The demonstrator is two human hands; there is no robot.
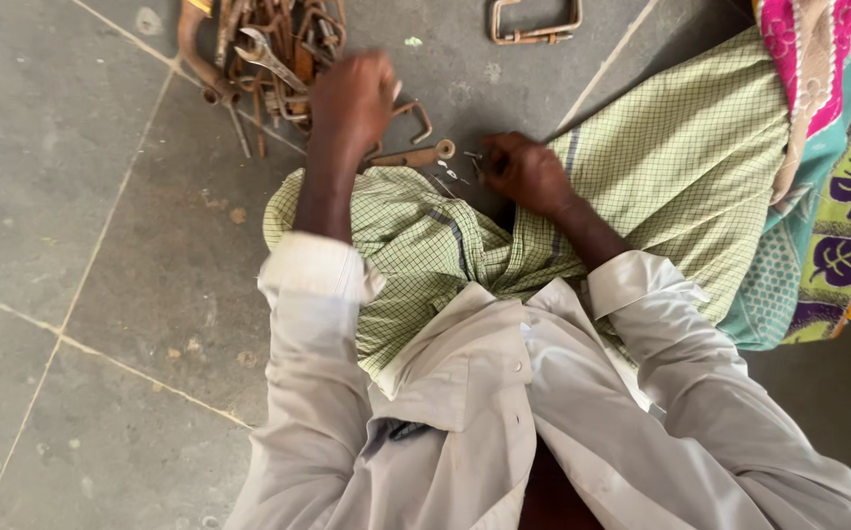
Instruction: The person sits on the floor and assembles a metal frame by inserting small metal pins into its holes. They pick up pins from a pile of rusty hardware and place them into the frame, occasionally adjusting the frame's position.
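I sit on a grey tiled floor in a white shirt and green checked cloth (680,167). My left hand (352,98) reaches forward to the edge of a pile of rusty metal tools and hooks (268,54); its fingers curl downward, and what they hold is hidden. My right hand (523,172) rests low on the floor by my knee, fingers bent over some small screws and bits (455,175). A short wooden-handled piece with a round end (423,154) lies between the two hands.
A silver open-ended wrench (266,56) lies on top of the pile. A rusty rectangular metal bracket (535,22) sits at the top centre. A bright patterned cloth (837,167) covers the right side. Bare grey tiles (82,294) extend to the left.
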